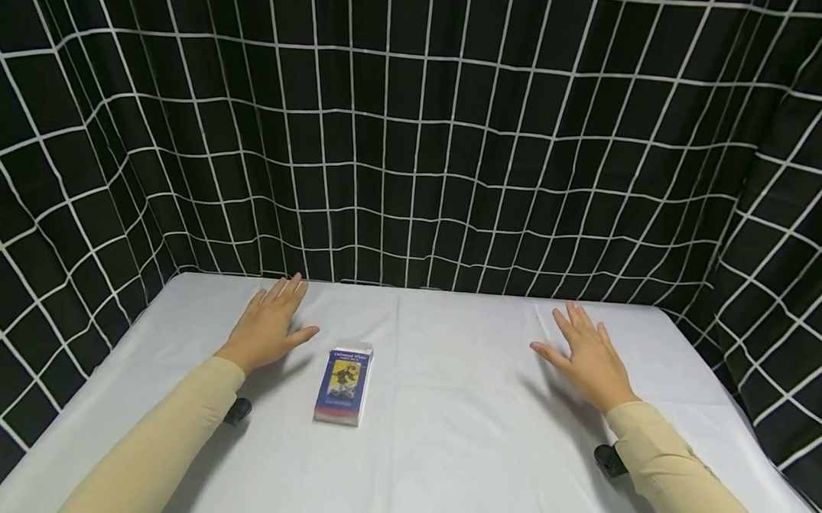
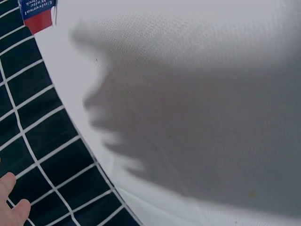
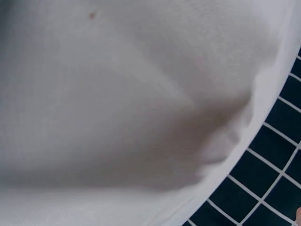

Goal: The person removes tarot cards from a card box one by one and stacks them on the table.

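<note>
A blue tarot card box (image 1: pixel 343 382) with a yellow picture and a red lower band lies on the white cloth, left of the middle. Its top end shows a pale flap. To its upper left, my left hand (image 1: pixel 265 325) hovers over the cloth with fingers straight and thumb apart, holding nothing. Over on the right side, my right hand (image 1: pixel 590 358) is likewise spread above the cloth and holds nothing. The left wrist view catches a corner of the box (image 2: pixel 38 14) and some fingertips (image 2: pixel 14 202). In the right wrist view mostly cloth and the hand's shadow appear.
The white cloth (image 1: pixel 460 438) covers the table. A black curtain with a white grid (image 1: pixel 433 133) rises behind it and on both sides. Dark wrist devices sit under the left wrist (image 1: pixel 238 411) and the right wrist (image 1: pixel 609 460).
</note>
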Available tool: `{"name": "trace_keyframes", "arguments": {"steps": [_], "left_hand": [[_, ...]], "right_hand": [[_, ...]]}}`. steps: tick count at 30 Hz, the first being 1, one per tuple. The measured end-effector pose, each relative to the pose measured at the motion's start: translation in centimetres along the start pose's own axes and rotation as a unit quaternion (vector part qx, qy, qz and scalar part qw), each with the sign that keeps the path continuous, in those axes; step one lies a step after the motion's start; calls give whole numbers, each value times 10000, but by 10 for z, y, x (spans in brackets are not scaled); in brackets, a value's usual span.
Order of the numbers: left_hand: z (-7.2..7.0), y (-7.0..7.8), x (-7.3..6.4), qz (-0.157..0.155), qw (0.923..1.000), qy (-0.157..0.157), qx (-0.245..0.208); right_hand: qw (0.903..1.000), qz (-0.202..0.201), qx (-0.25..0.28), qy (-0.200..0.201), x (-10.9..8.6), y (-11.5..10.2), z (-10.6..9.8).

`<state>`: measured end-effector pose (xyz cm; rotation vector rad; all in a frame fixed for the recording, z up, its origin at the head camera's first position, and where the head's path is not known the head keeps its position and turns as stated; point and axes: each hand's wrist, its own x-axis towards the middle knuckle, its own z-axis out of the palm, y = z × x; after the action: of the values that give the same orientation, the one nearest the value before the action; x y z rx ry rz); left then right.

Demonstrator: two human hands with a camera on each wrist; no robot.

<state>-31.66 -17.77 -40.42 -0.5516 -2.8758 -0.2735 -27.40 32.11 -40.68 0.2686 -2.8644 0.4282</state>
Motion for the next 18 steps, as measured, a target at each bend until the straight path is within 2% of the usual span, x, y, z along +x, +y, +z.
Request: {"name": "trace_keyframes", "arguments": {"steps": [6,13,18], "left_hand": [[-1,2,-3,84,10000,-15,-30],[-1,4,-3,411,9991,36,-96],[-1,7,-9,360,9991,-93,-207]], "right_hand": [[9999,13,30,-103,-1,-4,-2],[9999,-30,-13,-128,-3,-8,-4],[9998,-99,-109,-152,-5,-14,-1]]}}
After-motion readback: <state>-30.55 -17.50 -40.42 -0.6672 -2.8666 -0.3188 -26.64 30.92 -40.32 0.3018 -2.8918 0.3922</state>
